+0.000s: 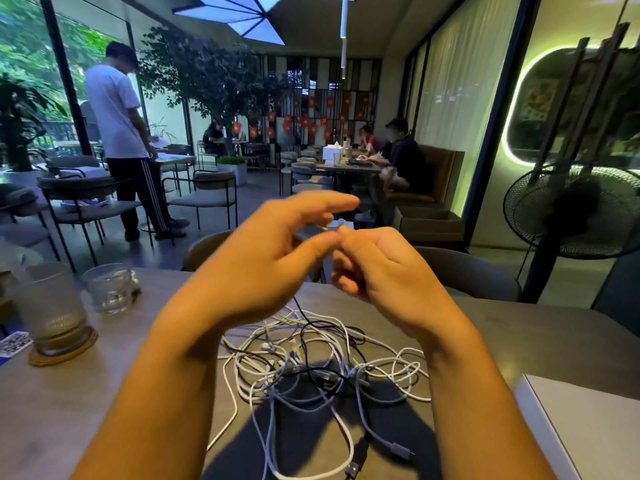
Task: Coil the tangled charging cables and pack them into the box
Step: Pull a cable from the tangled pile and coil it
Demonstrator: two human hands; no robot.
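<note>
Both hands were up off the tabletop (104, 393), hovering over the mess. The left hand (273, 258) was mostly spread, index finger stretched out and blurry, thumb reaching across to meet the thumb of the right hand (377, 268). The right one had its fingers curled in tight. One thin dark cable (300, 308) ran up from the pile into the gap between the two hands, but honestly I couldn't tell which hand had it, or if either was really pinching it; the grip was hidden.

The tangled charging cables (311, 362) sat in a loose heap in the middle of the tabletop, right under the wrists, mostly white with a couple of dark ones looped through. A black USB plug (353, 467) poked out at the near edge of the heap. The white box (588, 427) was at the near right, apart from the cables.

Over on the left: a tall glass (52, 306) on a round coaster (65, 353), and a short glass (110, 289) just beyond it.
</note>
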